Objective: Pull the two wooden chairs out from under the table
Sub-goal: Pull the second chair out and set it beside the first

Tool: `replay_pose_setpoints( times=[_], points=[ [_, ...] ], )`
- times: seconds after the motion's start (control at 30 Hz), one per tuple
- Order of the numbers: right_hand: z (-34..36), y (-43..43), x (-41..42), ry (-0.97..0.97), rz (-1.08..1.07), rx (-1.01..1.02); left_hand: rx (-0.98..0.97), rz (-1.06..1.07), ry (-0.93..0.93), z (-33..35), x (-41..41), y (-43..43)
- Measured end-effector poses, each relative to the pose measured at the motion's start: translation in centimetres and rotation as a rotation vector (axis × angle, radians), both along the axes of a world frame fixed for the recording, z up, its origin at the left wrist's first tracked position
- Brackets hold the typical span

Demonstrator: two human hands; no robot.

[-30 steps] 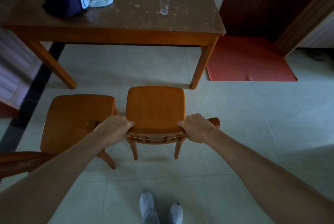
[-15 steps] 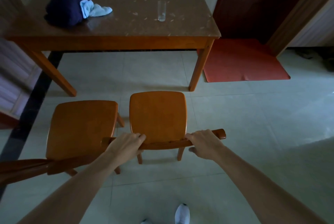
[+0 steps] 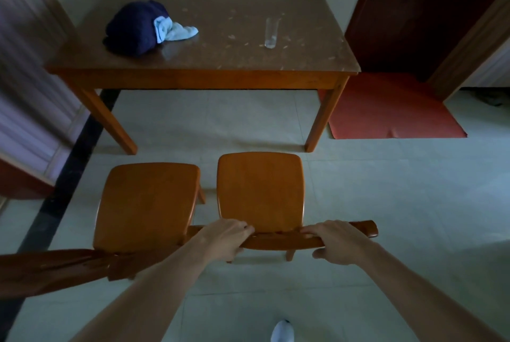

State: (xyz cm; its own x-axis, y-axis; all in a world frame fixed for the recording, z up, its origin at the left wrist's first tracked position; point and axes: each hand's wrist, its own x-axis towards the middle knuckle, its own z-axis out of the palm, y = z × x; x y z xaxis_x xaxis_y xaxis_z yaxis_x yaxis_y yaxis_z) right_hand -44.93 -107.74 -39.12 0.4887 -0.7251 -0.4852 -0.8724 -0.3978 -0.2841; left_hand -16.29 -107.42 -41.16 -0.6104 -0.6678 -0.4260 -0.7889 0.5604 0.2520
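Two orange-brown wooden chairs stand side by side on the tiled floor, both out in front of the wooden table (image 3: 204,76). The right chair (image 3: 259,190) has its top rail gripped at both ends: my left hand (image 3: 225,237) wraps the rail's left part, my right hand (image 3: 335,239) its right part. The left chair (image 3: 146,203) stands free beside it, its backrest rail reaching to the lower left edge of the view. Open floor separates both seats from the table's front legs.
On the table lie a dark blue bundle of cloth with a light blue piece (image 3: 138,28) and a clear glass (image 3: 271,32). A red mat (image 3: 392,110) lies before a dark door at right. A black floor strip (image 3: 63,187) runs along the left. A white shoe (image 3: 283,331) shows below.
The right chair has come further back from the table with both hands on its rail. My view has backed away, so more of the table and wall shows.
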Motion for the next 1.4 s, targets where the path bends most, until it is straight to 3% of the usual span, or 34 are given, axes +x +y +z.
replay_pose_setpoints(
  times=[0.33, 0.77, 1.4],
  points=[
    [-0.5, -1.7, -1.8, 0.042, 0.151, -0.009, 0.151, 0.050, -0.049, -1.1, -0.3, -0.5],
    [-1.1, 1.7, 1.5, -0.044, 0.119, -0.166, 0.014, 0.115, -0.059, -1.1, 4.0, 3.1],
    [-1.2, 6.5, 6.5, -0.014, 0.158, -0.134, 0.041, 0.108, -0.022, -1.5, 9.1, 7.5]
  ],
)
